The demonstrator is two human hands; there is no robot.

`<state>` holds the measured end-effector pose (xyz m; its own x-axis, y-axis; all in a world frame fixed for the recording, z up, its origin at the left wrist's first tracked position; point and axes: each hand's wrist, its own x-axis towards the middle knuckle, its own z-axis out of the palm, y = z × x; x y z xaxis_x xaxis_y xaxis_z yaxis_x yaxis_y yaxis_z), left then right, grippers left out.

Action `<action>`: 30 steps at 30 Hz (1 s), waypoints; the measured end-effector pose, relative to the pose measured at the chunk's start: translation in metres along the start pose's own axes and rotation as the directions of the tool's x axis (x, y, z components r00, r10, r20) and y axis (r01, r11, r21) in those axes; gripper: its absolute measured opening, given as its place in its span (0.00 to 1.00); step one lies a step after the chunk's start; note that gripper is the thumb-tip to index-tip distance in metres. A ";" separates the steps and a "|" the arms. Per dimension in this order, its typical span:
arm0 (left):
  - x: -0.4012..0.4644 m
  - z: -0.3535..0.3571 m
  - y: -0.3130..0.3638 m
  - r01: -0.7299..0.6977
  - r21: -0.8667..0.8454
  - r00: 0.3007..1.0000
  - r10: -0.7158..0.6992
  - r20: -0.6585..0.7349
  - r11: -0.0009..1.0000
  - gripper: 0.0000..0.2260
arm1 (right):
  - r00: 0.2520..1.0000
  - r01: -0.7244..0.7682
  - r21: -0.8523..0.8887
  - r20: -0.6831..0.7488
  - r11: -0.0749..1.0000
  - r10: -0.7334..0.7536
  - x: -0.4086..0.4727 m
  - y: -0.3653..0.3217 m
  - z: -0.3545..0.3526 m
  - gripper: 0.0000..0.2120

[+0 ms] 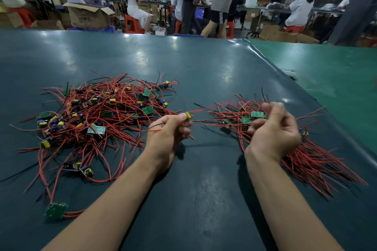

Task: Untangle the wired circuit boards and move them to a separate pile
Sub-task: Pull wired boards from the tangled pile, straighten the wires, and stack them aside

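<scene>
At left centre of the frame, sprawled on the dark counter (204, 67): tangled pile (95, 116) of small green circuit boards with yellow and blue parts, knotted in red and black wires. At right centre, lay a separate pile (285, 144), wires combed more parallel. Between them, left hand (169, 130), fingers curled, pinching one small board (188, 115) at its fingertips, red wire trailing rightward, blurred. Right hand (273, 128) raised over the separate pile, fingers curled and smeared by motion; grip there impossible to tell. Board details too small to read.
</scene>
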<state>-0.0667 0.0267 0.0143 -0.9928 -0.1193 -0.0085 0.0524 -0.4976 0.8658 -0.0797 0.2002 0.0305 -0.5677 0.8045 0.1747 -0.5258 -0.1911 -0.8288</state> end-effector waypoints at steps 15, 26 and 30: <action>-0.012 -0.007 -0.002 -0.703 0.640 0.560 0.796 0.229 0.310 0.08 | 0.383 0.606 -0.083 0.902 0.791 -0.198 -0.053 0.017 0.000 0.17; -0.010 -0.005 -0.005 -0.781 0.624 0.460 0.657 0.598 -0.020 0.12 | 0.648 0.057 -0.215 0.751 0.975 0.127 -0.053 0.006 0.003 0.09; -0.011 -0.002 -0.003 -0.805 0.592 0.457 0.673 0.582 0.034 0.10 | 0.632 -0.122 -0.193 0.741 0.974 0.226 -0.053 0.003 0.003 0.13</action>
<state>-0.0556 0.0276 0.0107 -0.4811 0.1108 0.8696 0.7372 0.5879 0.3329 -0.0532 0.1551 0.0210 -0.9472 0.0485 0.3169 -0.3204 -0.1758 -0.9308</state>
